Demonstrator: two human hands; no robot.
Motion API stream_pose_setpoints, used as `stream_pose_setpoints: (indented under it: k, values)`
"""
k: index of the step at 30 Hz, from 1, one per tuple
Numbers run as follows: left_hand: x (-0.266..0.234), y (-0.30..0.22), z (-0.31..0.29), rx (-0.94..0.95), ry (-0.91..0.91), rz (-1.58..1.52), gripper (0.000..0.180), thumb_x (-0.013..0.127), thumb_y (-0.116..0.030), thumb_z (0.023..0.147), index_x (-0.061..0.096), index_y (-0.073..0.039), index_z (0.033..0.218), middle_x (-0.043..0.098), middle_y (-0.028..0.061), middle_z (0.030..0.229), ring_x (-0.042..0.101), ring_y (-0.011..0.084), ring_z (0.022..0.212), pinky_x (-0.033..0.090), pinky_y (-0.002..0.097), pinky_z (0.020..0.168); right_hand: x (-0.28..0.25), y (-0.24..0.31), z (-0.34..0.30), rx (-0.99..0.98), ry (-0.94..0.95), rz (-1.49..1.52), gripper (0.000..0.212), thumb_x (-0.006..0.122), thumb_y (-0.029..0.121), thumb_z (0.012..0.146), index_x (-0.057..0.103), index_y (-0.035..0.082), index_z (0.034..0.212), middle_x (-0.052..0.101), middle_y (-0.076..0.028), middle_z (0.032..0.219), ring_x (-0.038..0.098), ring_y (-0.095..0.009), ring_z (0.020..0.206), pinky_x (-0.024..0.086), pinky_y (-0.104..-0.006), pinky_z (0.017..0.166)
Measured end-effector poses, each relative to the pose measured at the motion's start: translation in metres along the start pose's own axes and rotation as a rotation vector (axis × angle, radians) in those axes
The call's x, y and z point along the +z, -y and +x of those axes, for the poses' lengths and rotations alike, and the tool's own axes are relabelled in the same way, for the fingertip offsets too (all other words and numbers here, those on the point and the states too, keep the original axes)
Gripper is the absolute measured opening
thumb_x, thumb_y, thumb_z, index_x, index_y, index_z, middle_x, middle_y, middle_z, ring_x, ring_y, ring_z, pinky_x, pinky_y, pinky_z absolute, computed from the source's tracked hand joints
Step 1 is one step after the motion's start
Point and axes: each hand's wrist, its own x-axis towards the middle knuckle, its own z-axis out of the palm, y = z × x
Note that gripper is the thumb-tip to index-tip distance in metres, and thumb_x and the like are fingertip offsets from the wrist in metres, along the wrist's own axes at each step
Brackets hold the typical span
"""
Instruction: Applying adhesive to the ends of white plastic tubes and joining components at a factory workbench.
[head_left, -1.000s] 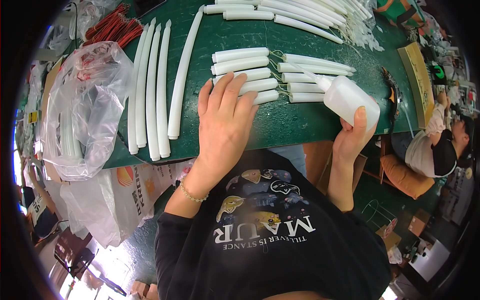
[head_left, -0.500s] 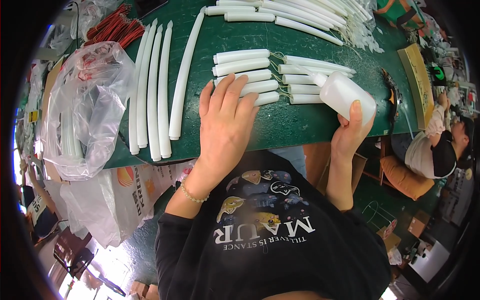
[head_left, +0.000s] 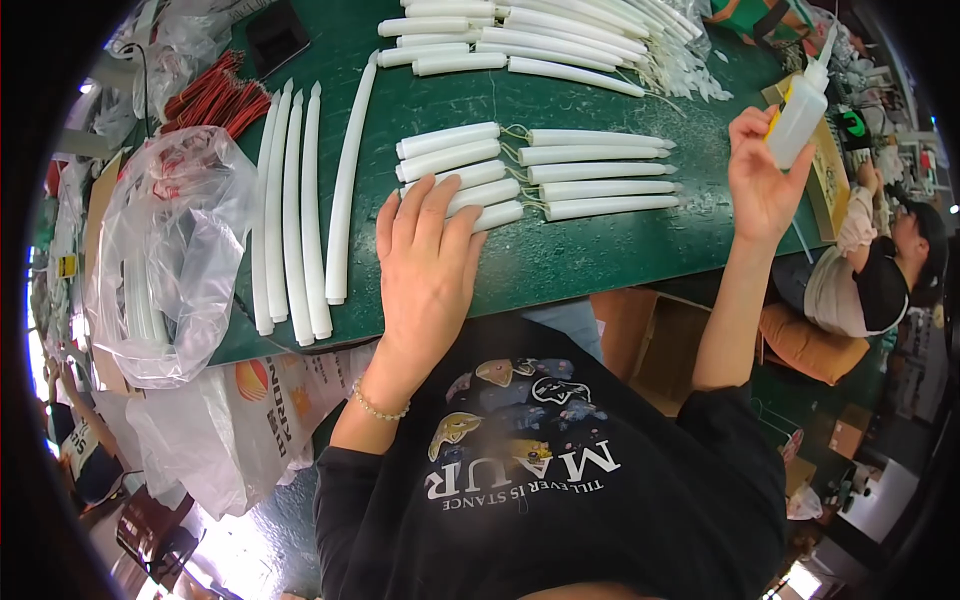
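Observation:
Over the near ends of a row of short white tubes (head_left: 450,157) lies my left hand (head_left: 425,275), its fingers stretched out and resting on the lower ones. Thin wires (head_left: 530,203) join these tubes to a matching row of pointed white candle sticks (head_left: 605,171) on their right. My right hand (head_left: 765,190) is closed round a translucent white squeeze bottle (head_left: 801,118), raised above the right side of the table with its narrow nozzle pointing up. Part of the bottle's lower side is hidden by my fingers.
Long white candle sticks (head_left: 343,190) lie at the left of the green table (head_left: 560,100), beside a clear plastic bag (head_left: 170,240) and red wires (head_left: 215,97). More white sticks (head_left: 570,47) are piled at the back. A co-worker (head_left: 850,250) sits at the right.
My right hand has lifted the bottle away from the pointed sticks, up and to the right, turning its nozzle upward. My left hand stays on the short tubes. The whole view has shifted slightly.

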Motion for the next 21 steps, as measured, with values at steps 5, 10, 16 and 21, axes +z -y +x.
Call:
stream_pose_setpoints:
  k: [5,10,16,21]
  values:
    - [-0.002,-0.001,0.002,0.003,0.008,-0.005,0.029,0.068,-0.008,0.077,0.059,-0.006,0.104,0.053,0.0102,0.122,0.046,0.03,0.12,0.033,0.0486,0.102,0.009,0.044,0.034,-0.073,0.048,-0.081,0.055,0.073,0.01,0.077,0.045,-0.001,0.123,0.04,-0.008,0.1,0.037,-0.024,0.093,0.039,-0.0295,0.067]
    - [-0.003,-0.002,0.001,-0.01,0.02,0.018,0.03,0.069,-0.008,0.076,0.058,-0.006,0.105,0.053,0.0105,0.122,0.045,0.0307,0.121,0.034,0.0488,0.102,-0.012,0.091,0.08,-0.213,0.169,-0.317,0.048,0.066,0.009,0.083,0.046,0.004,0.127,0.048,-0.01,0.118,0.042,-0.03,0.108,0.043,-0.0327,0.072]
    - [-0.002,0.0,0.0,-0.006,0.016,0.006,0.032,0.07,-0.008,0.075,0.058,-0.006,0.105,0.052,0.0105,0.122,0.044,0.031,0.122,0.034,0.0487,0.102,-0.031,0.089,0.107,-0.445,-0.235,-1.009,0.043,0.063,0.005,0.087,0.046,0.006,0.126,0.05,-0.01,0.128,0.045,-0.029,0.123,0.045,-0.0394,0.095]
    - [-0.003,0.0,0.001,-0.001,0.017,-0.003,0.031,0.07,-0.008,0.075,0.059,-0.005,0.104,0.052,0.011,0.122,0.044,0.0316,0.122,0.035,0.0489,0.102,-0.091,0.151,0.131,-0.346,-0.438,-1.768,0.068,0.08,0.026,0.075,0.047,0.005,0.131,0.056,-0.006,0.123,0.051,-0.022,0.116,0.038,-0.0329,0.099]
